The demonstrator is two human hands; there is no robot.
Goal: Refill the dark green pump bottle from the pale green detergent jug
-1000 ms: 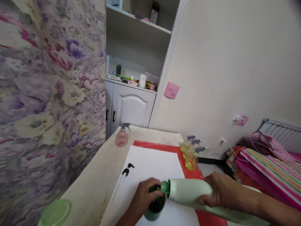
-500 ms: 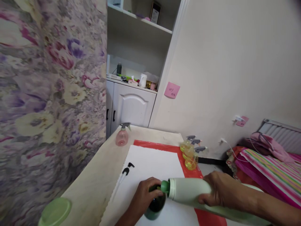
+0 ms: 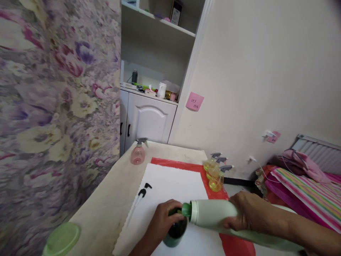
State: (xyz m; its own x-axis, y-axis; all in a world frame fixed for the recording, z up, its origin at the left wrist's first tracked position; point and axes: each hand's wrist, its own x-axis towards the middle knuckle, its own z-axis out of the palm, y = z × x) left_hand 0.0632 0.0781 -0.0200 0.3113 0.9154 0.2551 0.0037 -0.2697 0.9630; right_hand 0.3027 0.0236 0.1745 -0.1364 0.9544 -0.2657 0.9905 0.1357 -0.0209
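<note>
The dark bottle was gripped by the left hand, the light-green bottle tipped by the right hand, pump unfitted beyond.

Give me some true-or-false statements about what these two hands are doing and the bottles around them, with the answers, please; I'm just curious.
1. The right hand holds a pale green bottle, its mouth pointing toward the left hand. True.
2. The pink spray bottle stands off the white sheet. True.
3. The left hand is touching the pink spray bottle. False: it is around the top of a dark green bottle.
4. Nothing coloured lies under the white sheet. False: a red sheet shows beneath it.
5. The yellow spray bottles are on the red sheet. True.
6. The black spray head is fitted on the dark green bottle. False: it lies apart on the white sheet.
</note>
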